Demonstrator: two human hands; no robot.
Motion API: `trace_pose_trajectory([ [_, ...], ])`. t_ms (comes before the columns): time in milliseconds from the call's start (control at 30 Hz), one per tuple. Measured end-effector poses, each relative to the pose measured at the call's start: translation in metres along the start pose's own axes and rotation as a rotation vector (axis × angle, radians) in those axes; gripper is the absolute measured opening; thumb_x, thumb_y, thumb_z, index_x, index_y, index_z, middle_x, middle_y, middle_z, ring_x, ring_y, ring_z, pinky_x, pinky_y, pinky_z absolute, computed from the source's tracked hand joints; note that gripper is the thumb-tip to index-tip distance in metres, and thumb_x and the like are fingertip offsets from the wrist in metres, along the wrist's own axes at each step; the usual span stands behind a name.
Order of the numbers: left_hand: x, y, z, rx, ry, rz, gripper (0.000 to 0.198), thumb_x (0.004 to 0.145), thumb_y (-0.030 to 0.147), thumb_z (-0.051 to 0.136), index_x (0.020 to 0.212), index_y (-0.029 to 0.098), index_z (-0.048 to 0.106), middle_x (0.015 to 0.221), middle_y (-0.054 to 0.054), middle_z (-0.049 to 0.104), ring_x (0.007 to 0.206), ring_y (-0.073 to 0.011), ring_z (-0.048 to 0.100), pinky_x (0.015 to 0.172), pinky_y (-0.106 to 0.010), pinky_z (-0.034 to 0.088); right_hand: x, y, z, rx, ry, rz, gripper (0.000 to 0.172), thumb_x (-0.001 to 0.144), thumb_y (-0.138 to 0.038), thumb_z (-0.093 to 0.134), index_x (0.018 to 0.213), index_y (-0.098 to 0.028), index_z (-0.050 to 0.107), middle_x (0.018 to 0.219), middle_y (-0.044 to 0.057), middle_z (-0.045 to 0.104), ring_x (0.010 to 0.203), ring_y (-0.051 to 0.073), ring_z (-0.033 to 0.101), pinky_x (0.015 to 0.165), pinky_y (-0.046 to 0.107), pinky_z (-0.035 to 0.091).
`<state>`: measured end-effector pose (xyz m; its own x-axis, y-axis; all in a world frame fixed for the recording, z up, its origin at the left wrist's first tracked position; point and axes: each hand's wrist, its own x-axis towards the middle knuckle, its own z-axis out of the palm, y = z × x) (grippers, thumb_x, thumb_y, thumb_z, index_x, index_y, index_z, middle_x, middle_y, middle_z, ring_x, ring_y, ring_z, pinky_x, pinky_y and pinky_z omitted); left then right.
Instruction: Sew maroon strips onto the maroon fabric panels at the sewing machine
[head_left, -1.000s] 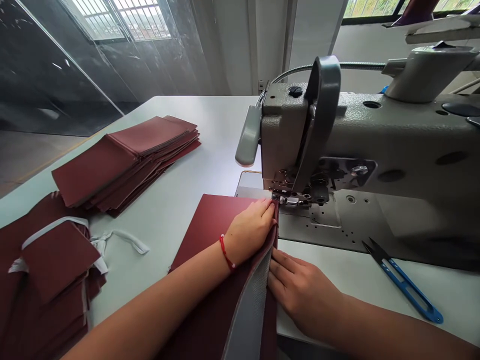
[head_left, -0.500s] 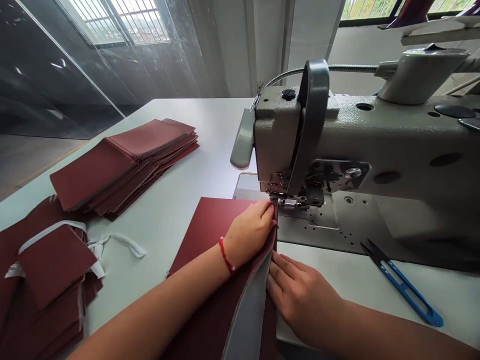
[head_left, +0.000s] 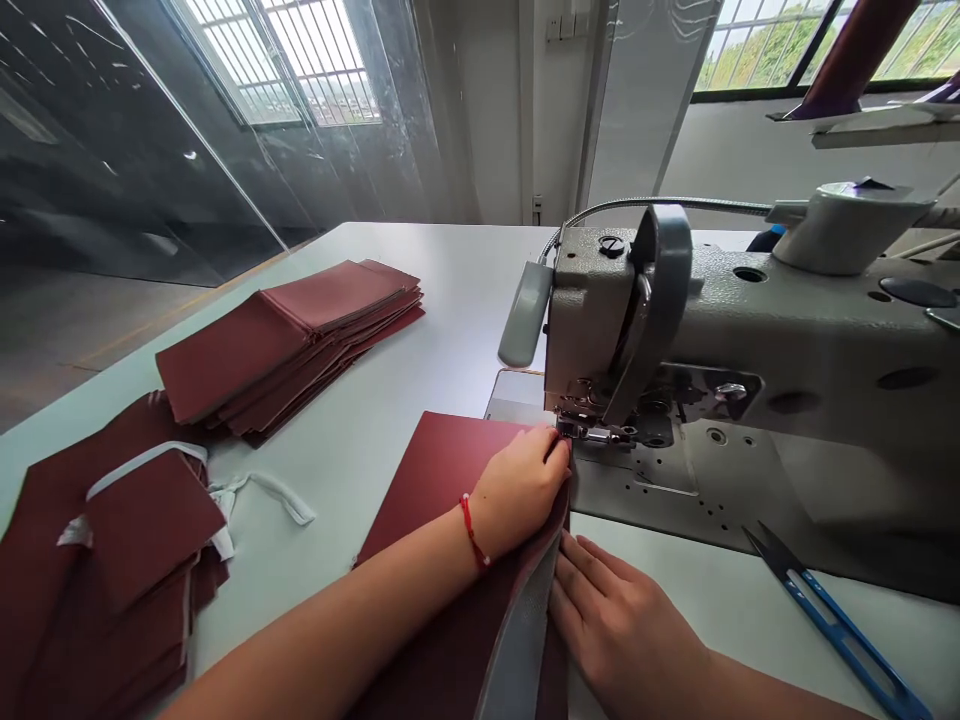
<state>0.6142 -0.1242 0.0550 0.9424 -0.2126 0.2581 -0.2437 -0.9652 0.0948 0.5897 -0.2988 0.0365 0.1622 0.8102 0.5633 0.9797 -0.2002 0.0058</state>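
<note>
A dark red fabric piece point(head_left: 442, 470) with a grey underside lies under the presser foot point(head_left: 581, 430) of a grey sewing machine point(head_left: 750, 340). My left hand point(head_left: 521, 485), a red string on its wrist, rests on the fabric with fingers curled on its folded right edge, fingertips just short of the foot. My right hand point(head_left: 619, 625) lies flat beside the fabric's right edge, fingers stretched out and touching the fold where the grey underside turns up.
A stack of dark red fabric pieces point(head_left: 292, 335) sits at the left on the white table point(head_left: 442, 290). Nearer, at the far left, is a pile of pieces with white straps point(head_left: 112, 540). Blue thread snips point(head_left: 832, 620) lie at the right.
The view has tilted down and shifted, so everything sits lower in the picture. Both hands keep their places on the fabric at the presser foot.
</note>
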Motion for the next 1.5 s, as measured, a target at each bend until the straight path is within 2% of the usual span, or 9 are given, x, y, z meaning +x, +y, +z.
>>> trace_pose_trajectory([
  [200, 0.003, -0.002, 0.005, 0.043, -0.026, -0.012, 0.016, 0.094, 0.019, 0.048, 0.096, 0.013, 0.062, 0.106, -0.011, 0.063, 0.092, -0.0229, 0.061, 0.074, -0.034, 0.057, 0.002, 0.001, -0.003, 0.005, -0.082, -0.001, 0.03, 0.084, -0.005, 0.042, 0.096, -0.007, 0.07, 0.101, 0.016, 0.069, 0.106, 0.027, 0.061, 0.096, 0.039, 0.05],
  [500, 0.001, -0.004, 0.005, 0.077, 0.006, 0.057, 0.016, 0.092, 0.017, 0.051, 0.101, 0.011, 0.063, 0.108, -0.013, 0.064, 0.096, -0.0245, 0.062, 0.079, -0.036, 0.058, 0.001, -0.004, 0.002, -0.002, -0.058, 0.015, 0.026, 0.084, -0.005, 0.044, 0.092, -0.009, 0.069, 0.098, 0.016, 0.069, 0.104, 0.027, 0.061, 0.096, 0.039, 0.049],
  [833, 0.008, -0.006, 0.005, 0.058, -0.022, 0.004, 0.014, 0.092, 0.02, 0.054, 0.097, 0.013, 0.065, 0.115, -0.015, 0.063, 0.101, -0.0264, 0.064, 0.078, -0.04, 0.06, 0.004, 0.003, -0.002, 0.022, -0.131, -0.003, 0.028, 0.081, -0.007, 0.047, 0.098, -0.005, 0.068, 0.1, 0.018, 0.068, 0.105, 0.03, 0.061, 0.096, 0.042, 0.05],
  [967, -0.016, -0.008, -0.004, 0.003, 0.059, 0.194, 0.023, 0.095, 0.02, 0.049, 0.11, 0.012, 0.064, 0.12, -0.016, 0.064, 0.115, -0.0298, 0.059, 0.094, -0.052, 0.053, -0.007, -0.006, -0.015, 0.109, -0.121, 0.086, 0.028, 0.084, -0.006, 0.045, 0.102, -0.008, 0.066, 0.11, 0.017, 0.067, 0.115, 0.027, 0.058, 0.1, 0.039, 0.048],
  [1133, -0.076, -0.004, -0.021, -0.153, 0.066, 0.324, 0.028, 0.099, 0.021, 0.043, 0.12, 0.017, 0.062, 0.13, -0.01, 0.061, 0.125, -0.0234, 0.055, 0.105, -0.043, 0.049, -0.036, -0.042, -0.028, 0.306, -0.103, 0.332, 0.026, 0.078, -0.009, 0.041, 0.094, -0.016, 0.061, 0.122, 0.014, 0.062, 0.122, 0.023, 0.052, 0.107, 0.045, 0.042],
  [1200, -0.089, -0.001, -0.026, -0.175, 0.064, 0.312, 0.03, 0.099, 0.02, 0.043, 0.122, 0.019, 0.062, 0.131, -0.01, 0.06, 0.125, -0.0226, 0.054, 0.106, -0.043, 0.048, -0.04, -0.058, -0.025, 0.246, -0.053, 0.385, 0.032, 0.08, -0.01, 0.043, 0.104, -0.018, 0.062, 0.119, 0.014, 0.061, 0.115, 0.025, 0.055, 0.104, 0.053, 0.043],
  [1300, -0.092, 0.004, -0.029, -0.214, 0.064, 0.296, 0.033, 0.098, 0.017, 0.044, 0.125, 0.025, 0.061, 0.12, -0.009, 0.062, 0.115, -0.0203, 0.057, 0.1, -0.04, 0.052, -0.035, -0.077, -0.017, 0.116, -0.005, 0.428, 0.041, 0.086, -0.011, 0.046, 0.123, -0.023, 0.06, 0.113, 0.014, 0.059, 0.107, 0.027, 0.057, 0.099, 0.062, 0.042],
  [1400, -0.089, 0.008, -0.031, -0.251, 0.039, 0.289, 0.035, 0.095, 0.014, 0.048, 0.124, 0.027, 0.063, 0.105, -0.008, 0.059, 0.102, -0.0178, 0.058, 0.089, -0.035, 0.056, -0.027, -0.086, -0.012, 0.063, 0.1, 0.522, 0.037, 0.09, -0.008, 0.042, 0.116, -0.022, 0.065, 0.102, 0.012, 0.061, 0.099, 0.024, 0.059, 0.103, 0.065, 0.036],
  [1500, -0.088, 0.012, -0.032, -0.276, 0.085, 0.29, 0.033, 0.094, 0.011, 0.047, 0.12, 0.022, 0.065, 0.11, -0.01, 0.058, 0.111, -0.0207, 0.053, 0.093, -0.037, 0.055, -0.028, -0.086, -0.013, 0.073, 0.159, 0.499, 0.035, 0.092, -0.006, 0.041, 0.112, -0.018, 0.067, 0.103, 0.012, 0.063, 0.1, 0.023, 0.06, 0.107, 0.063, 0.033],
])
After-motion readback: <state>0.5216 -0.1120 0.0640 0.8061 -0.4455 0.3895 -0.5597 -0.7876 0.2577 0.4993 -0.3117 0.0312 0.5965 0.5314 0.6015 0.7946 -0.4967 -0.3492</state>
